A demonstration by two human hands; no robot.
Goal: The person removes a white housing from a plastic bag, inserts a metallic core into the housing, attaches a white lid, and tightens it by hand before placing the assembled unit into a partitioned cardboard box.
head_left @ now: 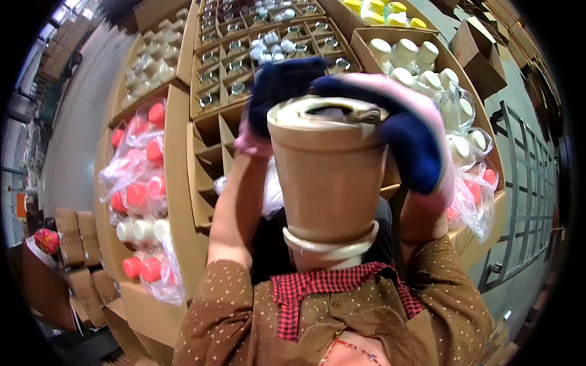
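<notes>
A beige tapered tumbler (pixel 326 177) with a lid on top stands upright in front of my chest, close to the view. The lid (pixel 299 114) has a dark oval opening and a small tab at its right. A pale ring circles the tumbler's lower part. Both my hands wear pink and navy gloves. My left hand (pixel 282 88) is closed round the far left of the lid's edge, its fingertips partly hidden. My right hand (pixel 415 131), slightly blurred, curves over the lid's far and right edges.
Behind my hands lies a divided carton (pixel 198 73) of clear jars, with small white caps (pixel 268 49) on top. Left, a carton (pixel 177 183) holds bagged bottles with pink caps (pixel 135 195). Right, another holds cream bottles (pixel 404 52). A metal rack (pixel 522 183) stands farther right.
</notes>
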